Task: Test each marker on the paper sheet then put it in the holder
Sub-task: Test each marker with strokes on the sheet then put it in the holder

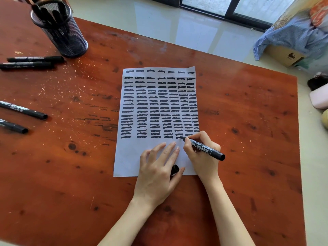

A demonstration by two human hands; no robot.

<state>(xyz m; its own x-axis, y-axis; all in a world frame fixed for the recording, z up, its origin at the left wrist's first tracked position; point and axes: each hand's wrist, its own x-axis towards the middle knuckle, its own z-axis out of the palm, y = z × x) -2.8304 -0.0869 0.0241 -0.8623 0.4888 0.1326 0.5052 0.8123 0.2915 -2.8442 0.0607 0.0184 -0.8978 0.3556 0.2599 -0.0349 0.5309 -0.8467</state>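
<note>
Pinching the marker [204, 147], right hand [202, 155] fingers curl; left hand [158, 167] flattens paper [127, 157].

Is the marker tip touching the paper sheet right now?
Touching. In the head view the tip of the marker, held by the right hand, meets the paper sheet at the end of the bottom row of strokes, with no gap visible.

We see a bright daylit scene, lit from the sliding glass door [230, 8] at the far side. Its light glares in pale patches on the glossy floor [186, 29] and puts a soft sheen on the red wooden table [248, 112]. Shadows under the hands are faint. Focus is sharp centrally; the wide lens bends the table edges outward
</note>
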